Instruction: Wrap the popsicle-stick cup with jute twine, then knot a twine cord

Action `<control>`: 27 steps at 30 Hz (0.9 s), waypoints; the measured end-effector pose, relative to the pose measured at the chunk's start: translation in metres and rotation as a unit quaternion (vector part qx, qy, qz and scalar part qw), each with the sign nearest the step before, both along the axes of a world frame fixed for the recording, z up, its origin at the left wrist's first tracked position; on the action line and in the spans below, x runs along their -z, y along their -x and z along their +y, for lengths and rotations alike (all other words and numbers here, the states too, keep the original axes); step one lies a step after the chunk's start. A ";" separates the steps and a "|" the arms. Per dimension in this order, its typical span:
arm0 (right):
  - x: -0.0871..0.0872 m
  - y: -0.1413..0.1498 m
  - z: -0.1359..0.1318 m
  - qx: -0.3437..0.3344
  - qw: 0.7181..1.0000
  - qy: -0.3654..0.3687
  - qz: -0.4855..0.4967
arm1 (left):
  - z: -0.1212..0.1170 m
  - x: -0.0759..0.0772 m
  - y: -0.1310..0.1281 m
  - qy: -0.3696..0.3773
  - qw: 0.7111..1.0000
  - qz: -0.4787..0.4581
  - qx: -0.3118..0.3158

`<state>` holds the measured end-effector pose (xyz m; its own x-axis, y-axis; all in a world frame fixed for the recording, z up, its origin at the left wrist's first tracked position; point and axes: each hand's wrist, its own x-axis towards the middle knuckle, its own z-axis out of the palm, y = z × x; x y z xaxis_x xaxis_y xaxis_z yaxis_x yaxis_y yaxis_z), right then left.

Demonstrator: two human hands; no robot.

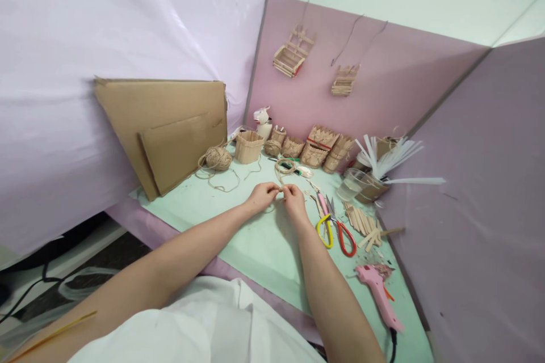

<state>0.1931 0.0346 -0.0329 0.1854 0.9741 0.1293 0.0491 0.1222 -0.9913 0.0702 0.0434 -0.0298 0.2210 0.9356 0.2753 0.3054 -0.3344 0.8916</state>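
Over the middle of the pale green tabletop, my left hand (263, 197) and my right hand (293, 202) meet with fingertips pinched close together. Between them runs a length of jute twine (284, 167), its loose coil lying just beyond my fingers. Both hands grip this twine; the exact spot under the fingertips is partly hidden. A ball of twine (218, 157) rests to the left with loose strands around it. Right of my right hand lie scissors (336, 227) with one yellow and one red handle, beside a pink-handled tool (322, 202).
A pink hot glue gun (378, 295) lies front right, its cord off the edge. Wooden sticks (361, 221), a clear plastic cup (351, 184) and white strips (387, 159) stand right. Several small wooden baskets (314, 155) line the back. Cardboard sheets (183, 147) lean left.
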 end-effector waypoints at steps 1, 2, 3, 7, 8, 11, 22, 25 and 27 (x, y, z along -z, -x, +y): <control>0.001 0.000 0.000 0.005 1.000 0.010 0.021 | 0.000 0.000 -0.001 -0.001 1.000 0.001 0.005; 0.001 0.000 0.000 0.011 0.999 0.012 0.030 | 0.000 0.000 -0.002 -0.003 1.000 0.001 0.012; 0.001 -0.001 0.000 0.016 0.999 0.010 0.030 | 0.000 0.001 -0.002 -0.005 1.000 0.000 0.019; -0.003 -0.005 -0.001 0.001 1.000 0.006 -0.001 | 0.001 0.003 -0.002 0.000 1.000 -0.009 0.028; -0.005 -0.006 -0.001 -0.003 1.000 0.004 -0.013 | 0.000 0.003 -0.001 0.004 1.000 -0.013 0.025; -0.006 -0.007 -0.002 -0.005 1.000 -0.001 -0.029 | -0.001 0.001 0.000 0.016 1.000 -0.022 0.013; -0.006 -0.002 -0.003 -0.004 0.998 -0.020 -0.057 | -0.002 -0.002 0.003 -0.003 0.999 -0.016 -0.028; -0.005 -0.001 -0.003 -0.016 0.999 -0.008 -0.034 | -0.002 -0.003 0.004 -0.008 0.999 -0.016 -0.038; -0.004 0.000 -0.002 -0.027 1.000 -0.008 -0.013 | -0.001 -0.003 0.004 -0.007 0.999 -0.016 -0.033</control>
